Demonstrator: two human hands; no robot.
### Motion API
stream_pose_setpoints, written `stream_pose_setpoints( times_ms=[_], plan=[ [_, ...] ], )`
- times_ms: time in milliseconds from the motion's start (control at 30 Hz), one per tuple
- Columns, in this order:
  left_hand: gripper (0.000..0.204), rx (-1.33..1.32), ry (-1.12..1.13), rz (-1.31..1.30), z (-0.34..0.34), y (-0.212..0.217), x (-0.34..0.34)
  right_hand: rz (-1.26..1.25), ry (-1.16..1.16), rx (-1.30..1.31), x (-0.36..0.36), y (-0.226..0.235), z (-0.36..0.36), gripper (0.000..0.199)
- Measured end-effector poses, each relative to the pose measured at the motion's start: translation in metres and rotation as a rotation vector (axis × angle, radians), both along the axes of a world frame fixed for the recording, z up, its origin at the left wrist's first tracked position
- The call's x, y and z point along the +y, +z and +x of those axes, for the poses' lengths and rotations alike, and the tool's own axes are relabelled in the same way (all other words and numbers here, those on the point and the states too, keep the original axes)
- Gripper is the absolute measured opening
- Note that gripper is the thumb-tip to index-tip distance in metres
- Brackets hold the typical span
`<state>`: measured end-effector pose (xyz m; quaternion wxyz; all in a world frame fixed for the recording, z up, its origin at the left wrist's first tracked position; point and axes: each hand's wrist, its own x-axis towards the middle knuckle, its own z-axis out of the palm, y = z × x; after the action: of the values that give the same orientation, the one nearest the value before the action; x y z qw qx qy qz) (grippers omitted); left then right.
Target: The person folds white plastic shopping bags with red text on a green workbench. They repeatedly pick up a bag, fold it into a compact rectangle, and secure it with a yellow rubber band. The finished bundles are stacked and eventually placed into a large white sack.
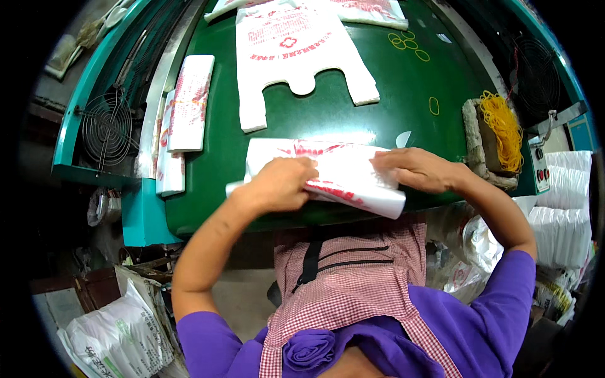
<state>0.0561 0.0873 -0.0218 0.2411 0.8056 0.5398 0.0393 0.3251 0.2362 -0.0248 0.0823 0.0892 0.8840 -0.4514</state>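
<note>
A stack of white plastic bags with red print [353,165] lies partly folded over at the near edge of the green table. My left hand [287,183] is closed on the fold, its fingers curled into the plastic. On the right end of the same stack, my right hand [419,169] rests with its fingers stretched out flat. Beyond my hands, another stack of white vest-style bags [296,57] is spread out with its handles toward me.
Rolled bag bundles [191,104] lie along the table's left side. Yellow rubber bands [501,135] fill a box [472,142] at the right edge, with several loose bands [409,44] on the green surface [403,94]. Fan guards [108,131] flank the table. White bag piles [558,220] stand at right.
</note>
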Motion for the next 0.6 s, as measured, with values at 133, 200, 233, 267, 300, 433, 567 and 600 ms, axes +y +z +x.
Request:
stream_pose_setpoints(
  times_ms=[133, 200, 233, 267, 300, 433, 567, 600],
  plan=[
    [0.052, 0.171, 0.003, 0.029, 0.037, 0.003, -0.043, 0.577, 0.039, 0.019, -0.069, -0.005, 0.008, 0.074],
    [0.066, 0.158, -0.093, 0.082, 0.024, 0.003, -0.058, 0.619, 0.034, 0.08, -0.069, -0.014, 0.01, 0.057],
    [0.058, -0.012, -0.038, 0.118, 0.008, 0.003, -0.058, 0.565, 0.026, 0.104, -0.059, -0.016, 0.01, 0.05],
    [0.045, -0.016, 0.144, -0.076, -0.004, 0.007, -0.055, 0.411, -0.063, 0.137, -0.05, -0.018, 0.01, 0.037],
    [0.035, -0.017, 0.326, -0.266, -0.011, 0.019, -0.043, 0.28, -0.196, 0.143, -0.04, -0.016, 0.004, 0.035],
    [0.034, 0.209, 0.46, 0.084, -0.022, -0.012, -0.003, 0.163, -0.587, 0.023, -0.004, -0.037, -0.022, 0.039],
    [0.063, -0.027, 0.164, 0.254, 0.002, -0.027, 0.008, 0.069, -0.57, 0.201, 0.01, -0.037, -0.016, 0.033],
    [0.067, -0.057, 0.198, 0.166, 0.006, -0.029, 0.013, 0.228, -0.673, 0.28, 0.028, -0.047, -0.004, 0.038]
  ],
)
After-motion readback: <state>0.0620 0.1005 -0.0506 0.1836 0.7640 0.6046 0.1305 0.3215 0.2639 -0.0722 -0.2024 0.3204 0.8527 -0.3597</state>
